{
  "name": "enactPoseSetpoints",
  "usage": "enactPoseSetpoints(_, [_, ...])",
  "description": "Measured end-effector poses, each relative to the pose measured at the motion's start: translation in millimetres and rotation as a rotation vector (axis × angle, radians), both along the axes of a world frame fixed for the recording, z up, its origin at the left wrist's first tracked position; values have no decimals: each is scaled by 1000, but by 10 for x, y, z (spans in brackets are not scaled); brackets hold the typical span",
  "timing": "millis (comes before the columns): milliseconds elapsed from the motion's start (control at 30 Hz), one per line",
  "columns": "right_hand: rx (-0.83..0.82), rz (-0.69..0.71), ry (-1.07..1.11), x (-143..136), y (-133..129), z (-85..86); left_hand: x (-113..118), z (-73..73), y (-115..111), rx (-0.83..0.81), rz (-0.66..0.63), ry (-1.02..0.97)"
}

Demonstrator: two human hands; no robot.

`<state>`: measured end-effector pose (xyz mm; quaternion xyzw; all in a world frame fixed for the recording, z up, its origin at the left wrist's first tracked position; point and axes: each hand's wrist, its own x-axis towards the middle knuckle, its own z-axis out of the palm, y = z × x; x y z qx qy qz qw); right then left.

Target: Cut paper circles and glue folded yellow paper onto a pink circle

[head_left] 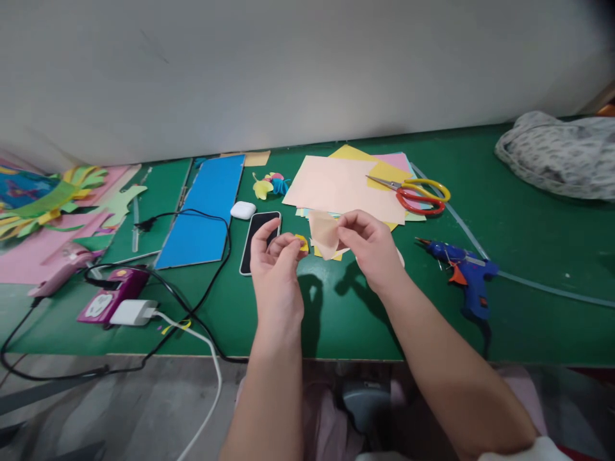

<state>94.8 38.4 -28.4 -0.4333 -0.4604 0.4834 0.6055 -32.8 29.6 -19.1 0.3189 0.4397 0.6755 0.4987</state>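
Observation:
My left hand (277, 272) is closed in a pinch on a small yellow paper piece (302, 242), partly hidden by the fingers. Between the thumb and fingers of my right hand (373, 250) is a curved peach paper piece (325, 234), held upright just right of the yellow one. Some yellow paper (331, 255) shows below it on the green table (355, 333). Behind my hands lies a stack of coloured paper sheets (331, 179), peach on top. Scissors (418, 194) with red and yellow handles rest on the stack's right side.
A blue glue gun (466, 269) lies right, beside a long clear glue stick (542, 288). Left are a phone (247, 246), white earbud case (243, 210), blue board (206, 211), purple power strip (115, 294) and tangled cables. Small paper shapes (269, 184) sit behind; a patterned cloth bundle (552, 153) is far right.

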Motion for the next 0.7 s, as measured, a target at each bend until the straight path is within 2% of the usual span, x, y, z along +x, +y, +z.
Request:
enactPoseSetpoints(200, [6,40,-42,-27,-11,0,42,-2,-53,83,-98,86])
enactPoseSetpoints(500, [16,84,-93,-46,-28,-7,38,-13,-44,77,-121,129])
enactPoseSetpoints(600, [40,108,-122,-40,-43,3,26,6,-27,32,-111,71])
enactPoseSetpoints(700, [146,110,-196,-19,-69,26,-5,28,-4,-73,-123,-43])
